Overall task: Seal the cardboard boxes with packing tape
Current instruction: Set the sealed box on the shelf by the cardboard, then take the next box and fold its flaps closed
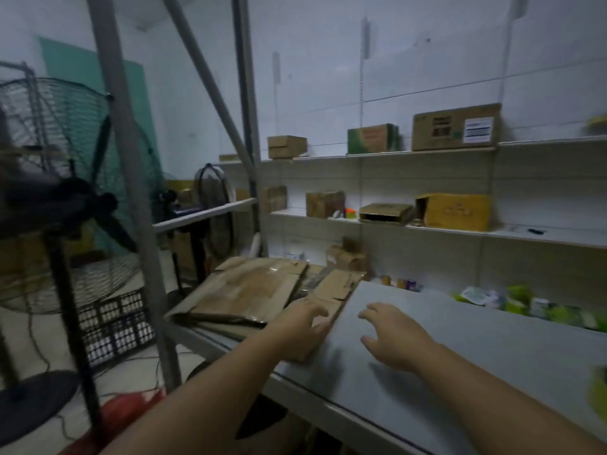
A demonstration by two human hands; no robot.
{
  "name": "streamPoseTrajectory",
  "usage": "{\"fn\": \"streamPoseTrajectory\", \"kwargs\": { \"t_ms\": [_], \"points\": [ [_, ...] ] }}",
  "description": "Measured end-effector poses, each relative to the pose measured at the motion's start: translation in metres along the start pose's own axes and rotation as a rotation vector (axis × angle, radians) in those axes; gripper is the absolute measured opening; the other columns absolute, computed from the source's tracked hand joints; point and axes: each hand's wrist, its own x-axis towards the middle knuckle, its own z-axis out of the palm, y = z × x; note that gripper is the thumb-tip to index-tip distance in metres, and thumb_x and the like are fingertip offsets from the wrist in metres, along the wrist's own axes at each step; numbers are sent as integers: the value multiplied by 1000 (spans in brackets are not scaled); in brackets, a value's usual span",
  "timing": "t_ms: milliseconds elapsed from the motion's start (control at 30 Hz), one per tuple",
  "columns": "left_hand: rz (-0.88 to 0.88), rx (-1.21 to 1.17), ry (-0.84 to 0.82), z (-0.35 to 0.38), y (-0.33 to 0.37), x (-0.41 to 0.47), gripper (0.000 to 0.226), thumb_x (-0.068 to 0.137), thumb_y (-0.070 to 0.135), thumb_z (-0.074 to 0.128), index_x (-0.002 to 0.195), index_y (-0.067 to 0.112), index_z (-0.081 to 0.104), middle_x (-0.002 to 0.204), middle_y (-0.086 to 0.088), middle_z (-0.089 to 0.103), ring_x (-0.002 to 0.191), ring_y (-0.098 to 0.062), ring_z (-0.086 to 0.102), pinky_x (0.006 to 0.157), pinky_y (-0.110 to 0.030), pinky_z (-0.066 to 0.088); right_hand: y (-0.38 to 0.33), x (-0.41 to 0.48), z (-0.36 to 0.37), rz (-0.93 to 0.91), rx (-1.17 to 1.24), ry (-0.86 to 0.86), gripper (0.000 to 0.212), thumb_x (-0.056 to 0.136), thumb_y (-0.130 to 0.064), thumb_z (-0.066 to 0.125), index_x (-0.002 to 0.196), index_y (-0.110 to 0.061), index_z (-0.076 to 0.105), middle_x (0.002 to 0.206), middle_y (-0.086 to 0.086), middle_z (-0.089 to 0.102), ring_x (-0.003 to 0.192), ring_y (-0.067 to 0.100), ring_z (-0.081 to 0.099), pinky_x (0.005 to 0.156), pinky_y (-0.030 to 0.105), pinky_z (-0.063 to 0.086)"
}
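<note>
1. The flattened cardboard boxes (249,290) lay in a loose stack at the left end of the grey tabletop (460,349), partly overhanging its edge.
2. A narrower flattened cardboard piece (333,287) lay just beside the stack, on its right, running along the tabletop's left edge.
3. The left hand (300,326) was stretched forward with its palm down on this narrower piece. Its fingers (317,311) were straight and relaxed, gripping nothing.
4. The right hand (394,336) was over the bare tabletop, just right of the cardboard. Its fingers (371,311) were spread and slightly bent, holding nothing. Whether they touched the surface could not be told.
5. Green and white packets (525,303) sat in a row along the far side of the tabletop.
6. Wall shelves (427,226) behind carried several cardboard cartons (455,126), some closed and some open-ended.
7. To the left stood a large pedestal fan (59,198), with a black plastic crate (115,326) on the floor near it and a grey metal post (131,178) between the fan and the stack.
</note>
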Motion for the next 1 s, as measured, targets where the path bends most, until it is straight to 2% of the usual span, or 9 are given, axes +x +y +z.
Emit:
{"fn": "streamPoseTrajectory", "kwargs": {
  "t_ms": [200,300,400,500,600,667,800,933,1000],
  "points": [
    [-264,-222,99,-31,-134,-8,24,92,30,53,115,23,59,106,7,63,91,-8,60,84,-30,52,-71,60,36,18,293,25,39,91,-35,54,128,-24,55,126,-2,59,110,14,55,91,26,45],
    [-436,-273,235,-40,-201,0,26,92,29,54,117,21,56,119,-7,60,102,-19,58,91,-36,48,-97,91,50,68,487,39,37,90,-32,59,125,-20,58,116,-3,62,101,11,57,84,23,45],
    [-644,-179,213,-27,-237,13,66,88,51,50,137,9,38,136,-14,45,122,-31,43,101,-39,38,-114,115,68,135,592,9,43,89,-35,58,130,-21,54,108,-8,60,96,10,56,75,19,43],
    [-696,-119,141,-18,-245,22,81,80,70,45,139,16,34,137,-12,41,127,-33,34,102,-43,34,-125,131,78,192,539,-19,32,89,-42,49,117,-28,56,116,-2,62,102,19,57,85,31,47],
    [-717,-172,100,-32,-252,26,89,70,74,55,137,18,35,137,-12,43,130,-34,29,104,-46,33,-131,142,77,268,521,13,28,80,-44,47,97,-26,60,103,2,64,93,25,59,85,39,50],
    [-703,-216,116,-33,-252,26,93,68,73,60,139,19,34,138,-11,43,130,-34,31,104,-45,34,-129,146,78,312,585,10,29,75,-42,52,98,-29,61,104,-1,65,92,22,59,84,40,51],
    [-636,-356,228,-28,-233,20,88,67,60,72,138,19,38,135,-4,49,118,-26,49,93,-37,46,-118,141,80,442,857,142,59,76,-27,69,132,-25,50,125,-1,58,101,15,57,83,32,50],
    [-632,-618,428,-39,-219,16,69,75,19,75,135,10,41,119,-8,54,100,-25,55,82,-39,51,-101,131,72,464,1017,315,46,78,-8,68,120,-23,55,117,0,59,91,13,56,71,28,49],
    [-637,-854,365,-51,-209,16,63,79,5,69,136,7,43,118,-13,57,100,-29,59,74,-36,52,-88,124,64,452,1116,353,46,76,2,68,113,-22,54,113,2,60,94,16,58,72,31,52]
  ]
}}
